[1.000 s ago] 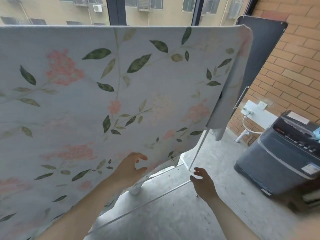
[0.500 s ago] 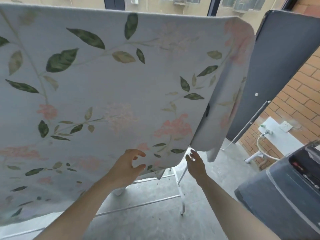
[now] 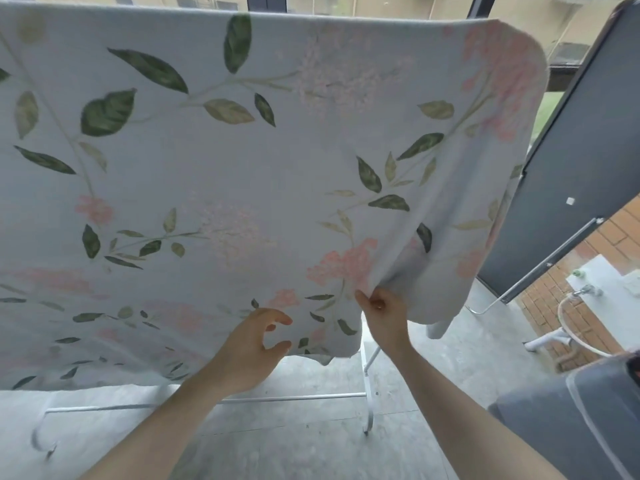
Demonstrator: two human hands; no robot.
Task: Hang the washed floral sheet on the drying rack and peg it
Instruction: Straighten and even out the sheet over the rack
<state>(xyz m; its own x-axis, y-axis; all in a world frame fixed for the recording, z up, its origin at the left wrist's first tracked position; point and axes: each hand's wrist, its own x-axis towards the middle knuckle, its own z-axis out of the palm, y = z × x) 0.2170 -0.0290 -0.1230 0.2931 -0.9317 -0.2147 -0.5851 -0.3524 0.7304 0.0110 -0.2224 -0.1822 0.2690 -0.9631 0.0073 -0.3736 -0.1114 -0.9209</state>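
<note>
Nearest, left hand half-curled and holding nothing, just off the lower hem. Right hand pinching the side edge, likely tugging it flat. Beyond, pale leaf-and-pink-flower cotton sheet draped over white metal drying rack; no pegs visible.

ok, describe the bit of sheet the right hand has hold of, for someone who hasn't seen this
The floral sheet hangs across the view. At its right end a vertical fold runs down; the right hand pinches the bottom of that fold. Beside it is the largest pink flower cluster, unlike the flat cloth near the left hand.
</note>
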